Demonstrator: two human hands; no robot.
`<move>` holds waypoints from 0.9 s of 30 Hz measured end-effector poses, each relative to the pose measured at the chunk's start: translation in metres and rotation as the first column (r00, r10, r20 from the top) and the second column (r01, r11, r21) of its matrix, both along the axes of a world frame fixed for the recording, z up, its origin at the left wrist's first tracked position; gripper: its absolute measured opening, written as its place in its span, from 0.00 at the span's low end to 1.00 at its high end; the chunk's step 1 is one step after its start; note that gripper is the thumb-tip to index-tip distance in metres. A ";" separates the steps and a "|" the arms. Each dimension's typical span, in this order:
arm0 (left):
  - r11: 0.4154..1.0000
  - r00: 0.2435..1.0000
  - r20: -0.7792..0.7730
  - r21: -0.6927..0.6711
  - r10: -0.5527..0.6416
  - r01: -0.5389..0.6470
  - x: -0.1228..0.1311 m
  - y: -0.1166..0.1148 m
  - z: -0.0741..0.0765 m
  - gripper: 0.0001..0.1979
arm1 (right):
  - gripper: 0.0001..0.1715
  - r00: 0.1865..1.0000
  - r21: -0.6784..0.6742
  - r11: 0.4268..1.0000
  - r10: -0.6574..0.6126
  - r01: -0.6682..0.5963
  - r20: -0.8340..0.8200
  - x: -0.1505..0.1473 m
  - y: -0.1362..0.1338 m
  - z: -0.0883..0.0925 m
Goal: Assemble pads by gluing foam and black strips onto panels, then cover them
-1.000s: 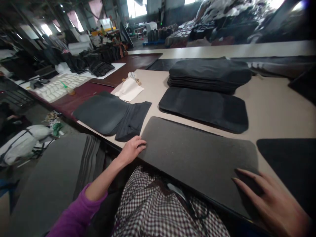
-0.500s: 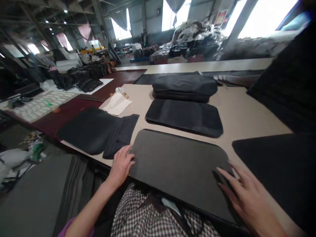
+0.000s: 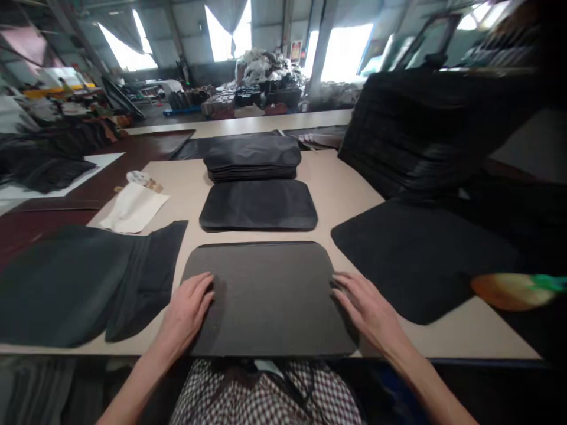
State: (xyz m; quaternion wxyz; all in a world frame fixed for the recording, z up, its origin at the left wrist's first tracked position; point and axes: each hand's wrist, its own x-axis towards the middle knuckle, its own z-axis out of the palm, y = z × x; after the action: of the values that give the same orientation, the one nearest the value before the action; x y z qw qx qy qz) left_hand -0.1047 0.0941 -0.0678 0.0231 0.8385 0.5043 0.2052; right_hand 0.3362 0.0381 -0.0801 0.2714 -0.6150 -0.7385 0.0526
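A grey-brown rounded panel [image 3: 270, 301] lies flat along the near edge of the table in front of me. My left hand [image 3: 190, 307] rests at its left side, fingers stretched over the edge and onto the surface. At the opposite side, my right hand [image 3: 365, 304] touches the right edge with its fingertips, fingers outstretched. Neither hand is wrapped round anything. Just behind lies a black rounded panel [image 3: 259, 205], and beyond it a stack of similar black pieces [image 3: 252, 156].
Dark sheets [image 3: 62, 283] overlap on the left of the beige table [image 3: 469, 330], with a pale cloth [image 3: 137, 206] behind them. On the right are a black sheet [image 3: 425, 248], a tall dark stack [image 3: 411, 130] and a blurred orange-and-green object [image 3: 509, 291].
My view has swung to the right, so the panel now appears square to me. My right hand has come to the panel's right edge; my left hand stays at the left side.
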 end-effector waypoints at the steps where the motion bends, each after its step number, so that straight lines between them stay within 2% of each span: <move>1: 1.000 0.999 0.013 0.003 0.029 -0.029 -0.009 0.009 -0.001 0.19 | 0.17 0.999 0.002 0.999 -0.045 0.045 0.003 0.003 0.002 0.004; 3: 0.998 0.998 0.011 -0.004 0.056 -0.056 -0.024 0.031 0.000 0.18 | 0.15 0.996 -0.009 0.996 -0.086 0.086 0.019 0.009 0.011 0.010; 5: 0.999 0.999 -0.013 -0.028 0.041 -0.042 -0.032 0.057 0.005 0.19 | 0.15 0.998 -0.027 0.998 -0.059 0.060 0.032 0.014 0.027 0.015; 10: 0.994 0.987 -0.158 -0.111 -0.034 0.017 -0.029 0.120 0.018 0.19 | 0.13 0.995 -0.068 0.996 0.067 -0.062 0.072 0.017 0.080 0.019; 13: 0.987 0.966 -0.257 -0.161 -0.039 -0.003 -0.036 0.146 0.018 0.19 | 0.12 0.990 -0.109 0.991 0.085 -0.072 0.111 0.017 0.102 0.021; 19: 0.967 0.945 -0.317 -0.256 -0.083 -0.001 -0.060 0.168 0.009 0.19 | 0.08 0.982 -0.171 0.982 0.110 -0.083 0.155 0.017 0.117 0.026; 27: 0.965 0.918 -0.392 -0.256 -0.055 -0.052 -0.056 0.177 0.007 0.18 | 0.09 0.986 -0.228 0.973 0.070 -0.034 0.150 0.023 0.140 0.013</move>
State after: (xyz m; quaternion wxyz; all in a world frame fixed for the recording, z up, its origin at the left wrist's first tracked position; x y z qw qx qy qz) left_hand -0.1606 0.2710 -0.0606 0.0312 0.8526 0.5204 -0.0369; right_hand 0.3595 0.1778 -0.0673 0.1396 -0.6245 -0.7627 0.0942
